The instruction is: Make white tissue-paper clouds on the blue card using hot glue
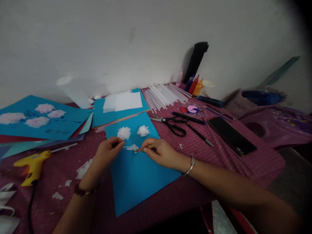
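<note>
1. Resting both hands on the blue sheet (136, 175), lying flat on the bench (219, 156) just in front of the body, likely so the card stays put under the work.
2. Pinching with the left hand (107, 152), fingers (119, 142) closed narrow near the lower white tuft (132, 148); what sits between them too small to tell.
3. Gripping a thin stick (139, 150) in the right hand (161, 152), fingers curled tight round it, tip pointing at the lower white tuft, seemingly for pressing the soft bit down without touching it directly.
4. Sitting above on the same sheet: two more white tufts (124, 133) (143, 130), side by side, apart from each other.
5. Lying to the left, well apart from the hands: yellow glue gun (34, 162), nozzle toward the sheet, within reach.
6. Lying to the right of the sheet: scissors (174, 125), blades shut, plus a phone (231, 136) further right.
7. Scattering near the left wrist: white scraps (83, 169), probably offcuts.
8. Stacking at far left: another blue card with pinkish tufts (39, 118), kept aside.
</note>
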Tool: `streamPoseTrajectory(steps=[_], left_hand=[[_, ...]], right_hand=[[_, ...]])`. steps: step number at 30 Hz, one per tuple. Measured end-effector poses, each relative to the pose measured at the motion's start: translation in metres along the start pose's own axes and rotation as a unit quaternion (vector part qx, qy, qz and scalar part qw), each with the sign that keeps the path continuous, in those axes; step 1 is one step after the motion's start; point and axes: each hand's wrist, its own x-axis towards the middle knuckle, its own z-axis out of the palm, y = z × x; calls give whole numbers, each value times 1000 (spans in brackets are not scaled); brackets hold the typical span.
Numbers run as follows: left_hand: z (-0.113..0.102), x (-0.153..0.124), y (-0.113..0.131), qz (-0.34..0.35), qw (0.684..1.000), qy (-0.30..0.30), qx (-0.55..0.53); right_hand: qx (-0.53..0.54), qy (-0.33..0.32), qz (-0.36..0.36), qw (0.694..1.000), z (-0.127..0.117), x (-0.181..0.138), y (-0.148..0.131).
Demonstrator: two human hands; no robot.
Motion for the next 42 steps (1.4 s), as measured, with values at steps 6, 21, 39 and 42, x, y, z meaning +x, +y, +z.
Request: streamPoseTrajectory(steps=[6, 21, 39, 42], left_hand=[[1, -2, 1, 5, 1000, -6, -4], [-39, -33, -19, -37, 999, 13, -4], [-64, -124, -61, -51, 974, 157, 155], [-75, -129, -61, -56, 942, 222, 246]], right_hand=[[-62, 24, 18, 998, -2, 2, 2], [172, 48, 188, 966, -2, 25, 28], [234, 90, 228, 941, -11, 16, 23], [229, 92, 235, 940, -11, 16, 21]])
